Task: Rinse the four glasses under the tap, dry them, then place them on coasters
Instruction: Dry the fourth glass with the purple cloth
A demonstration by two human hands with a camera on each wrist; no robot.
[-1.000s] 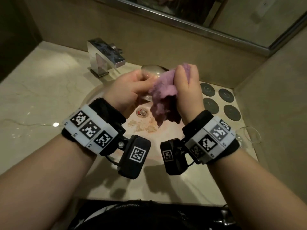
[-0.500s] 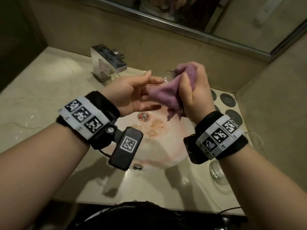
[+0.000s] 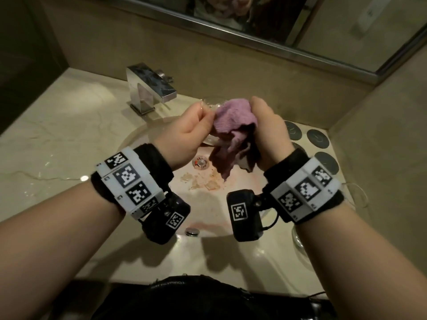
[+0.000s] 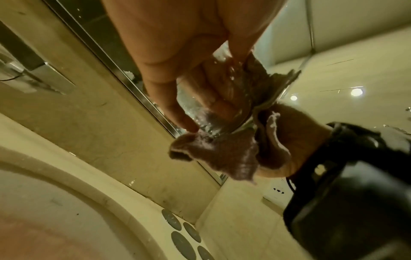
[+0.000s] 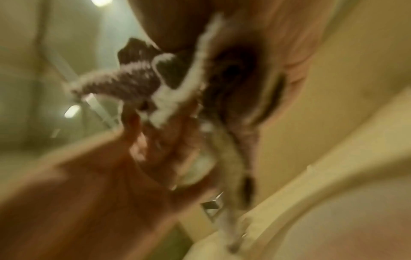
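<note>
Over the sink basin (image 3: 147, 132) my left hand (image 3: 187, 125) grips a clear wet glass (image 4: 220, 103), its fingers curled round the wall. My right hand (image 3: 268, 132) holds a purple cloth (image 3: 233, 121) bunched against the glass mouth; the cloth (image 4: 222, 154) hangs down below it. In the head view the glass (image 3: 209, 103) is mostly hidden behind the hand and cloth. The right wrist view is blurred and shows the cloth (image 5: 138, 77) and fingers only. Several dark round coasters (image 3: 317, 138) lie on the counter at the right, with nothing on them.
A square chrome tap (image 3: 150, 86) stands behind the basin at the left. The drain (image 3: 200, 162) has reddish stains round it. Other clear glasses (image 3: 355, 195) stand on the counter right of the basin, one (image 3: 298, 239) under my right forearm. A mirror (image 3: 254, 17) runs along the back wall.
My left hand, open half a second ago, has curled back round the glass. Both hands with cloth and glass have shifted slightly while the cloth is turned against the glass.
</note>
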